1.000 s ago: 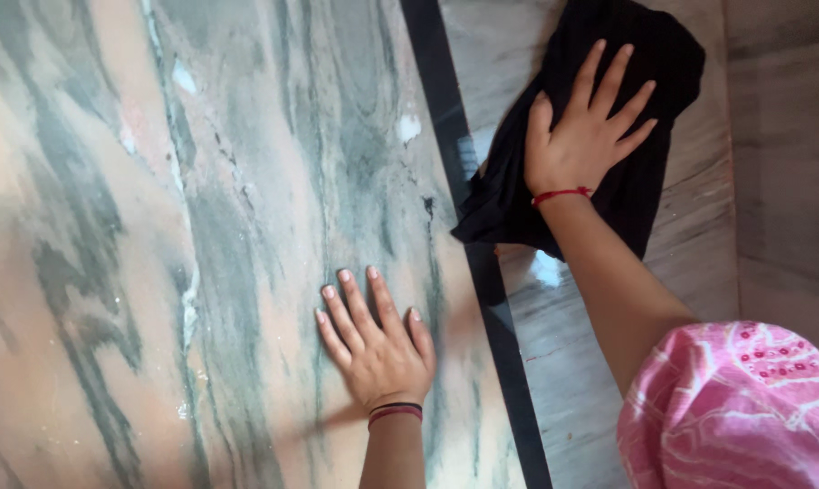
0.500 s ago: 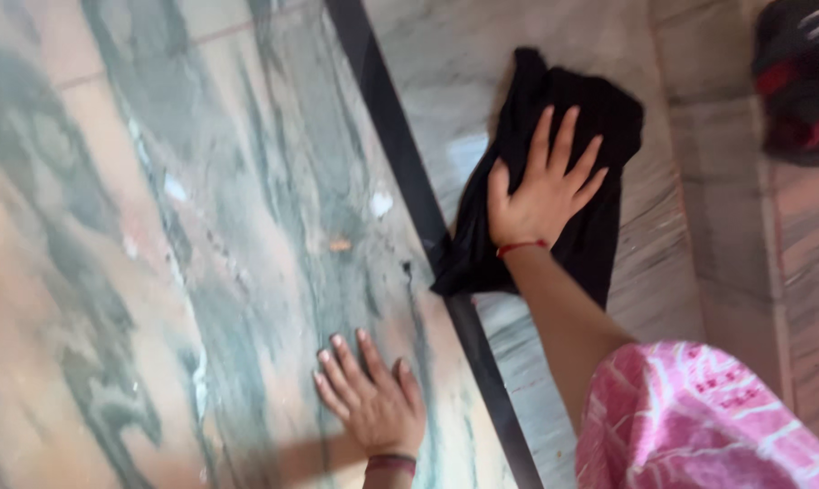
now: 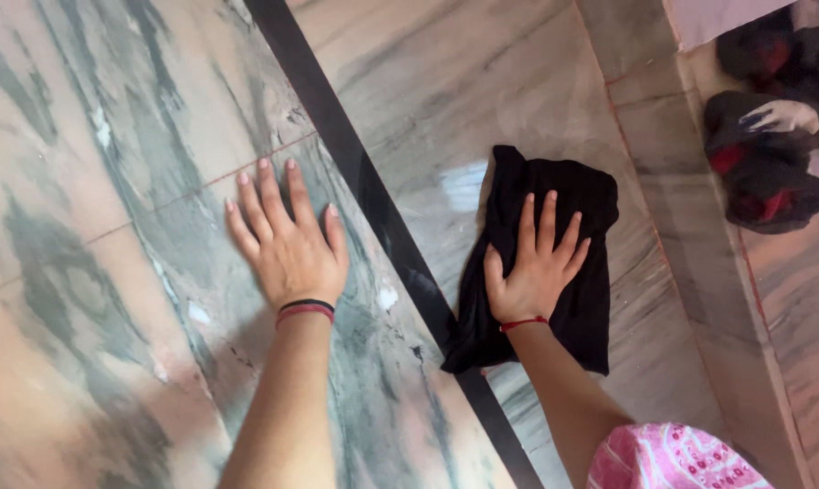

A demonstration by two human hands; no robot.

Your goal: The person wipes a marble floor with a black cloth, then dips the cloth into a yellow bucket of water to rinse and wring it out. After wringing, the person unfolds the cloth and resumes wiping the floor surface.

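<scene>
My right hand (image 3: pixel 534 267) lies flat with fingers spread on a crumpled black cloth (image 3: pixel 583 299), pressing it onto the pale marble floor (image 3: pixel 482 81). A red thread circles that wrist, and a pink patterned sleeve (image 3: pixel 672 460) shows at the bottom. My left hand (image 3: pixel 287 240) rests palm down, fingers apart, on the green and pink veined marble (image 3: pixel 83 226) to the left. It holds nothing and wears dark and red bangles at the wrist. A black inlaid strip (image 3: pixel 355 181) runs diagonally between the two hands.
A marble step edge (image 3: pixel 699 254) runs along the right side. Dark shoes with red parts (image 3: pixel 767 154) sit at the top right beyond that edge.
My left hand has moved forward along the veined marble. My right hand has drawn the black cloth back toward me. The view has shifted, bringing the shoes further in at the top right.
</scene>
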